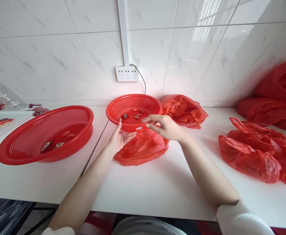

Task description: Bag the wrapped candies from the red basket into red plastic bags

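A round red plastic basket [134, 99] with mesh walls stands near the wall, with several small wrapped sweets [138, 116] on its bottom. My left hand [117, 141] is at the basket's front left, thumb up by the rim and fingers apart, palm turned inward; nothing shows in it. Over the front right rim, my right hand [166, 128] hovers with fingers stretched and thumb apart, and I see nothing in it. Whether either hand touches the rim, I cannot tell. Below both hands a thin red plastic bag [143, 151] lies crumpled on the white table [145, 189], against the basket's front.
To the left stands a larger red basket [86, 122] with several wrapped sweets inside. A white tray [12, 115] is beyond it. Crumpled red bags lie behind the basket [184, 111] and at the right [253, 150]. A socket strip [126, 74] is on the tiled wall.
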`<state>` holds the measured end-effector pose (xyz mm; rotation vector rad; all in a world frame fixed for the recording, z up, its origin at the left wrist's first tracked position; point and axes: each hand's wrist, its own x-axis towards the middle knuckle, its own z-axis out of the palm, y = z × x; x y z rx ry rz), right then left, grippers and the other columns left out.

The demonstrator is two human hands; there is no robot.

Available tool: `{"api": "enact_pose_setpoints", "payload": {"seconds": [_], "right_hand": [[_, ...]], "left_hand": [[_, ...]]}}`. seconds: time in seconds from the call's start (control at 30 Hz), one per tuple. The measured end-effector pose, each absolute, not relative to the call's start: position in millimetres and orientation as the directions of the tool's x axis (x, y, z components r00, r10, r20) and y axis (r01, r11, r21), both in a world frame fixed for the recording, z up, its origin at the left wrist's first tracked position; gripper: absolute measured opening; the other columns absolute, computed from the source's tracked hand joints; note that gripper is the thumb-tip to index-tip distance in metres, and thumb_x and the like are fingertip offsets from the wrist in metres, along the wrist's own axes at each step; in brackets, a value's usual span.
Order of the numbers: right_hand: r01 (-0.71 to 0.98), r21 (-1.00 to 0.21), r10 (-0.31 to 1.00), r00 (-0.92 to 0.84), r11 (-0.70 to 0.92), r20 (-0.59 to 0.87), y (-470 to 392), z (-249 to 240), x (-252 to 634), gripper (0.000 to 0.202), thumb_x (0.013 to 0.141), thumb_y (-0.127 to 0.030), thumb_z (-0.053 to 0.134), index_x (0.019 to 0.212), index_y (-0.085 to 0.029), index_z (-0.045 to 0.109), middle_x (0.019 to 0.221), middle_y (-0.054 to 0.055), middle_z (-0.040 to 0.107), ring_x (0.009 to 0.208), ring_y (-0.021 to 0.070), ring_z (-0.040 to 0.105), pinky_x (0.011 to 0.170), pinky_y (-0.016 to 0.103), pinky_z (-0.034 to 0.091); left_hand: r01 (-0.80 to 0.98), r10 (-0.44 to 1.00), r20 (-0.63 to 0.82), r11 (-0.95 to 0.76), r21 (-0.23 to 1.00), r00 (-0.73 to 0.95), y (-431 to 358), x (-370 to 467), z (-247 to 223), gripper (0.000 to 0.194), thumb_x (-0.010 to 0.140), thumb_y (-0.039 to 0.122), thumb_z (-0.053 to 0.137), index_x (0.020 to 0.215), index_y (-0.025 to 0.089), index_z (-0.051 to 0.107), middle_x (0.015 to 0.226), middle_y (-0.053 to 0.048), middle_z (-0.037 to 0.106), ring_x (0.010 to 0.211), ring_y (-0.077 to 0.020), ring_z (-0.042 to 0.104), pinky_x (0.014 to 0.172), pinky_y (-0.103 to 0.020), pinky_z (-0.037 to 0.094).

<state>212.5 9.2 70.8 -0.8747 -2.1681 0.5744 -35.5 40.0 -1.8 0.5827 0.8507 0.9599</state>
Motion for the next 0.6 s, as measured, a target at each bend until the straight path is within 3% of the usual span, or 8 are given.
{"api": "enact_pose_setpoints", "payload": {"seconds": [0.13, 0.27, 0.4, 0.53, 0.6], "right_hand": [[0.609, -0.54, 0.812, -0.393, 0.581, 0.431, 33, 39, 201, 0.034, 0.096, -0.015, 0.037, 0.124, -0.017, 0.056, 0.112, 0.01, 0.066, 0.083, 0.0158, 0.066, 0.077, 0.029, 0.049], [0.664, -0.423, 0.786, -0.486, 0.616, 0.382, 36, 30, 197, 0.026, 0.094, -0.017, 0.043, 0.113, -0.016, 0.061, 0.105, 0.01, 0.066, 0.085, 0.0175, 0.064, 0.076, 0.028, 0.046], [0.636, -0.386, 0.742, -0.605, 0.668, 0.288, 23, 40, 196, 0.023, 0.093, -0.017, 0.042, 0.105, -0.017, 0.063, 0.096, 0.009, 0.066, 0.077, 0.0166, 0.061, 0.068, 0.026, 0.044], [0.564, -0.424, 0.68, -0.707, 0.709, 0.197, 12, 49, 197, 0.024, 0.092, -0.014, 0.041, 0.085, -0.02, 0.064, 0.085, 0.005, 0.066, 0.07, 0.0146, 0.058, 0.062, 0.026, 0.04], [0.551, -0.441, 0.672, -0.718, 0.708, 0.182, 11, 53, 201, 0.026, 0.092, -0.016, 0.041, 0.078, -0.02, 0.062, 0.077, 0.003, 0.064, 0.063, 0.0131, 0.055, 0.058, 0.025, 0.038]], "left_hand": [[-0.423, 0.879, -0.395, 0.475, 0.771, 0.268, 41, -28, -3, 0.065, 0.081, 0.055, 0.062, 0.126, 0.009, 0.051, 0.104, -0.02, 0.069, 0.086, -0.024, 0.072, 0.061, -0.021, 0.06], [-0.442, 0.915, -0.355, 0.403, 0.801, 0.192, 30, -31, -7, 0.056, 0.081, 0.049, 0.065, 0.119, 0.009, 0.053, 0.108, -0.021, 0.068, 0.091, -0.022, 0.071, 0.07, -0.019, 0.059], [-0.475, 0.913, -0.298, 0.401, 0.784, 0.278, 24, -39, -9, 0.055, 0.084, 0.054, 0.055, 0.118, 0.011, 0.057, 0.117, -0.019, 0.065, 0.109, -0.027, 0.064, 0.09, -0.031, 0.056], [-0.423, 0.913, -0.322, 0.403, 0.812, 0.252, 24, -41, -16, 0.022, 0.082, 0.025, 0.056, 0.1, 0.014, 0.064, 0.108, -0.01, 0.07, 0.099, -0.0211, 0.067, 0.092, -0.033, 0.054], [-0.445, 0.929, -0.295, 0.367, 0.817, 0.224, 22, -39, -18, 0.016, 0.079, 0.016, 0.054, 0.092, 0.014, 0.064, 0.101, -0.008, 0.071, 0.093, -0.0186, 0.067, 0.09, -0.033, 0.055]]}}
